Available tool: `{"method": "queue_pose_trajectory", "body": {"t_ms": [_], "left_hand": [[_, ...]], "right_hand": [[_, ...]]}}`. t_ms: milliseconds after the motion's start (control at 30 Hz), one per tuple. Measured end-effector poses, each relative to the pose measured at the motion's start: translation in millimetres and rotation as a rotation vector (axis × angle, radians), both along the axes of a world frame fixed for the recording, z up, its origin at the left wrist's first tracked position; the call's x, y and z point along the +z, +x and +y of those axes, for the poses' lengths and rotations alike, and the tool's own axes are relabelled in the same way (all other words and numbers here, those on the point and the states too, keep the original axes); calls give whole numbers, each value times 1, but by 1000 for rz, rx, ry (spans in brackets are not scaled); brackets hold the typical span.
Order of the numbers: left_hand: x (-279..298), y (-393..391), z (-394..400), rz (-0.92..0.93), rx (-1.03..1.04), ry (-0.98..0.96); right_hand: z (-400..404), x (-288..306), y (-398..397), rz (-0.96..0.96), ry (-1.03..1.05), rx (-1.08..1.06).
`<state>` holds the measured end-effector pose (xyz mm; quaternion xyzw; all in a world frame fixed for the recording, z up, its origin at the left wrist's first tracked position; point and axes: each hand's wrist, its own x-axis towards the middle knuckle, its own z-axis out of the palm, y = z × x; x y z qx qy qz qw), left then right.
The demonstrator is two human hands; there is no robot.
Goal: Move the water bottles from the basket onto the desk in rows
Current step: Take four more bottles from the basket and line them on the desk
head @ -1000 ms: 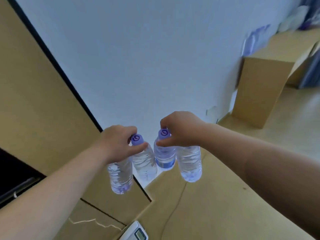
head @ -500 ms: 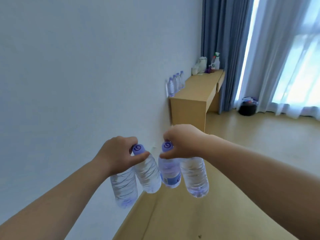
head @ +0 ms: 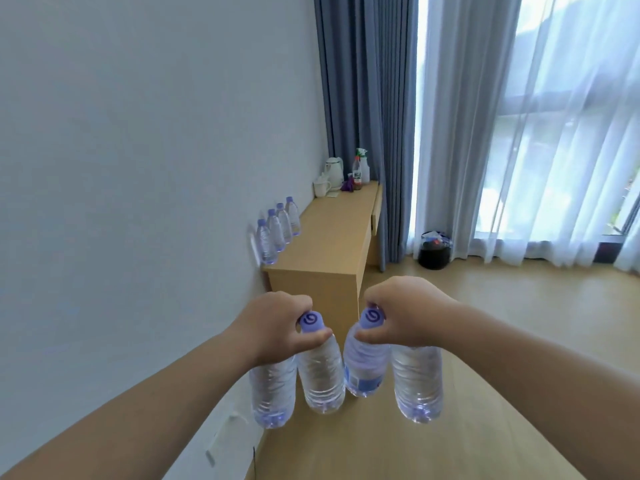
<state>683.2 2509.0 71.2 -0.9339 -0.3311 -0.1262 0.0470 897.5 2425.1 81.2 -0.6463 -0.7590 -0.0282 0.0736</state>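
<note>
My left hand (head: 277, 327) grips two clear water bottles (head: 320, 375) by their necks; one purple cap shows, the other bottle hangs behind it. My right hand (head: 408, 315) likewise holds two water bottles (head: 417, 382), hanging in the air over the floor. Ahead stands the light wooden desk (head: 332, 244) against the wall. A row of several water bottles (head: 277, 228) with purple caps stands along its wall side. No basket is in view.
At the desk's far end sit a white kettle (head: 334, 171), a cup (head: 322, 187) and a spray bottle (head: 360, 169). Blue curtains (head: 367, 109) and sheer curtains (head: 519, 133) hang behind. A dark bin (head: 434, 251) stands on the wooden floor by the window.
The view has swung up and to the right from the wooden furniture to the desk, which is now closer. Both hands keep carrying their bottles.
</note>
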Motion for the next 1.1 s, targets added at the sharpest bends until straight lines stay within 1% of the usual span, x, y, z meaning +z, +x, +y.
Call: {"method": "queue_pose_trajectory", "body": {"t_ms": [133, 267, 500, 633, 800, 867, 1000, 1100], "left_hand": [[-11, 65, 97, 8, 37, -9], [-23, 123, 180, -48, 144, -12], [-24, 189, 310, -96, 363, -57], [-38, 210, 388, -58, 422, -54], [-45, 223, 484, -36, 501, -67], [-44, 225, 516, -15, 557, -84], [-41, 232, 575, 72, 656, -48], [-49, 236, 610, 79, 750, -77]], "right_hand": [[89, -10, 73, 12, -23, 3], [181, -18, 138, -3, -59, 91], [350, -4, 210, -84, -81, 242], [455, -15, 235, -70, -79, 298], [576, -33, 242, -87, -107, 379], [618, -35, 243, -84, -117, 420], [703, -39, 246, -23, -107, 520], [764, -47, 244, 0, -104, 631]]}}
